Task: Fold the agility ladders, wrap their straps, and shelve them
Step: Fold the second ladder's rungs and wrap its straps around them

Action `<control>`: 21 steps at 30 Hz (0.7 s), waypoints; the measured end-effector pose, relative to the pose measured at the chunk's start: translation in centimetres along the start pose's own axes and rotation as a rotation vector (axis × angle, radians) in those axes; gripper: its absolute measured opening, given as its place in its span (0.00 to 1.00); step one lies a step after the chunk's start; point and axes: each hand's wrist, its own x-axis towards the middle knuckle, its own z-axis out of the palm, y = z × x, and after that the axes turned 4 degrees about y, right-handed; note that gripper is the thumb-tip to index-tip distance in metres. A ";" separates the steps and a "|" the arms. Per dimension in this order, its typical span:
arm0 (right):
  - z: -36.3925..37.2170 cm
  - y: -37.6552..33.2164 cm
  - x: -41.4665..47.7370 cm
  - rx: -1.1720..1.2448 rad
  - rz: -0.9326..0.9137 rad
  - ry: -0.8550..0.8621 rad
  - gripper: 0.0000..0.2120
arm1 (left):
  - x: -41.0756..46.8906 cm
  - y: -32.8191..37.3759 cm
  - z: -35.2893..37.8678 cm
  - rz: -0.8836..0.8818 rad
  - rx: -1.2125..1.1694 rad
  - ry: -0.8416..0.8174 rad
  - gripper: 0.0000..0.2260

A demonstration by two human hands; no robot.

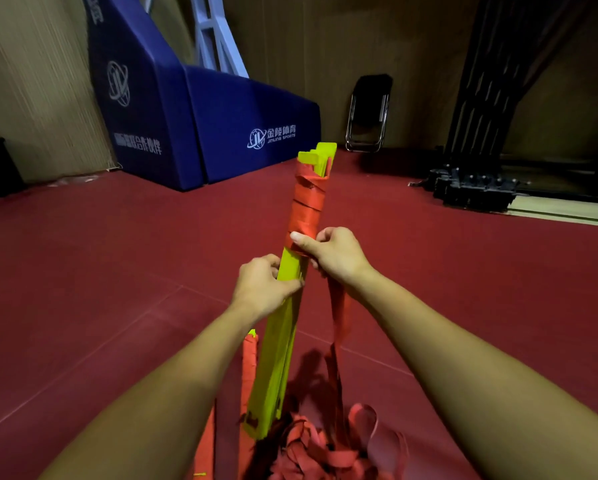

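A bundle of yellow-green ladder rungs [279, 344] stands almost upright in front of me, its lower end near the floor. Red strap [308, 202] is wound round its upper part, with the rung tips showing above. My left hand [263, 289] grips the bundle around its middle. My right hand [332, 252] holds the strap against the bundle just below the wound part, thumb across it. From that hand a loose length of strap [337, 327] hangs down to a tangled red pile [311, 448] on the floor. A second, wrapped bundle [249, 362] lies behind the first.
The floor [117, 271] is dark red matting. A blue padded basketball-stand base [200, 126] stands at the back left. A folded black chair [368, 112] leans on the far wall. Black folded seating machinery [477, 188] sits at the right.
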 end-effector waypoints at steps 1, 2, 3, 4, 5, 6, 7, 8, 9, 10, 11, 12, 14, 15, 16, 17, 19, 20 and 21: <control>-0.2 -0.2 -0.2 0.053 0.013 -0.023 0.19 | 0.0 0.0 -0.1 0.000 -0.029 -0.010 0.09; -0.5 -0.4 -0.3 0.111 0.037 -0.057 0.18 | 0.1 -0.1 -0.1 0.000 -0.048 -0.014 0.09; -0.8 -0.6 -0.4 0.168 0.057 -0.100 0.17 | 0.1 -0.2 -0.2 -0.002 -0.056 -0.015 0.09; -1.1 -0.9 -0.5 0.212 0.069 -0.149 0.17 | 0.2 -0.3 -0.2 -0.007 -0.065 -0.015 0.10; -1.5 -1.0 -0.6 0.232 0.067 -0.200 0.16 | 0.1 -0.5 -0.3 -0.012 -0.074 -0.016 0.10; -1.7 -1.2 -0.8 0.236 0.062 -0.256 0.13 | 0.1 -0.6 -0.3 -0.016 -0.083 -0.017 0.10; -1.9 -1.2 -0.8 0.232 0.060 -0.314 0.11 | 0.1 -0.7 -0.4 -0.017 -0.086 -0.017 0.10; -2.0 -1.1 -0.9 0.231 0.070 -0.360 0.11 | 0.1 -0.9 -0.4 -0.015 -0.090 -0.016 0.10; -2.1 -1.0 -0.9 0.240 0.093 -0.391 0.11 | 0.0 -0.8 -0.4 -0.011 -0.095 -0.019 0.09; -2.1 -1.0 -0.9 0.253 0.133 -0.416 0.12 | 0.0 -0.8 -0.4 -0.005 -0.101 -0.026 0.08; -2.2 -1.0 -0.8 0.271 0.188 -0.444 0.11 | -0.2 -0.6 -0.5 0.001 -0.111 -0.036 0.07; -2.3 -1.0 -0.8 0.296 0.251 -0.477 0.10 | -0.3 -0.4 -0.5 0.009 -0.120 -0.042 0.07; -2.5 -0.9 -0.6 0.363 0.378 -0.543 0.10 | -0.3 -0.2 -0.6 0.032 -0.103 -0.038 0.07; -2.7 -0.7 -0.5 0.416 0.433 -0.580 0.12 | -0.3 -0.2 -0.6 0.042 -0.079 -0.035 0.07; -2.8 -0.6 -0.4 0.481 0.483 -0.630 0.15 | -0.3 -0.2 -0.7 0.052 -0.056 -0.029 0.05; -2.9 -0.4 -0.4 0.548 0.522 -0.673 0.17 | -0.3 -0.3 -0.6 0.062 -0.040 -0.025 0.05; -3.1 -0.5 -0.5 0.659 0.568 -0.705 0.17 | -0.2 -0.5 -0.6 0.077 -0.030 -0.025 0.07; -3.1 -0.5 -0.5 0.700 0.580 -0.695 0.16 | -0.2 -0.5 -0.6 0.079 -0.035 -0.029 0.08; -3.1 -0.6 -0.4 0.713 0.577 -0.671 0.14 | -0.1 -0.6 -0.6 0.082 -0.052 -0.034 0.08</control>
